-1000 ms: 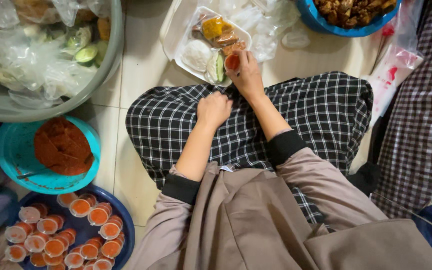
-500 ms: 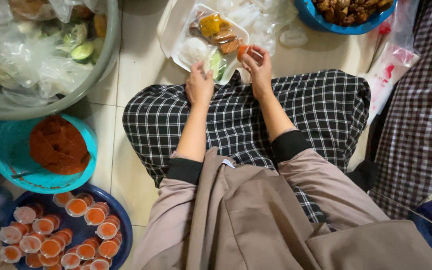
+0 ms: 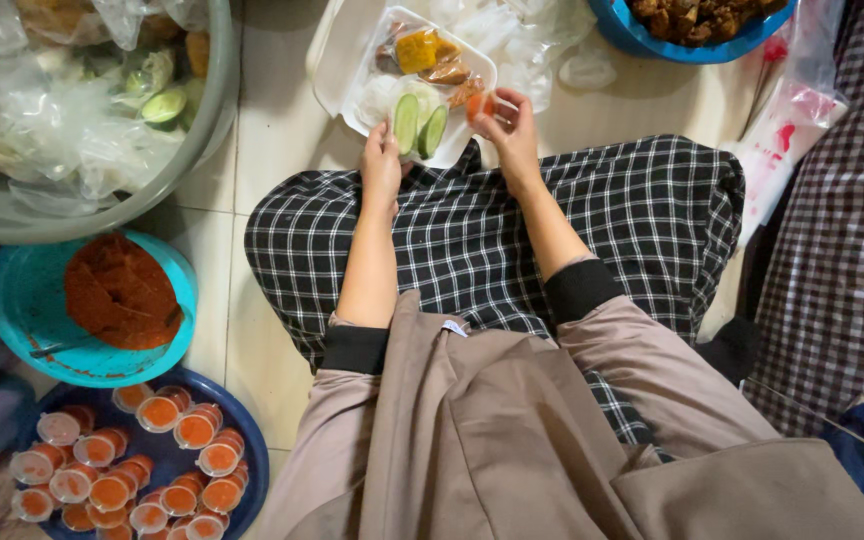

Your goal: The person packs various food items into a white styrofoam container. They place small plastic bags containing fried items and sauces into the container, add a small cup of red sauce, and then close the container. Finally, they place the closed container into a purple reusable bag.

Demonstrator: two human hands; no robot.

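checked black-and-white cloth [image 3: 572,220] fills the middle of my view, spread over the lap above the pale tiled floor [image 3: 272,130]. at upper left i see a big grey plastic basin [image 3: 207,135] stuffed with clear bags of food. below it sits a teal round plastic bowl [image 3: 22,290] with a mound of red-brown paste, and at the bottom left a dark blue round tray [image 3: 252,440] packed with small lidded cups of orange sauce. a blue bowl of fried brown pieces [image 3: 652,45] shows at the top edge.

just beyond the lap lies the open white foam meal box [image 3: 337,70], holding rice, yellow and brown pieces and two green cucumber slices [image 3: 419,127].

my left hand [image 3: 382,165] rests at the near edge of the box, fingers bent, its tips touching the rim beside the cucumber; i cannot tell whether it pinches anything. my right hand [image 3: 512,135] is closed narrowly, thumb and fingertips pinching a small clear plastic cup of orange-red sauce [image 3: 480,105]. that cup hangs at the right near corner of the box, just beside the cucumber slices.
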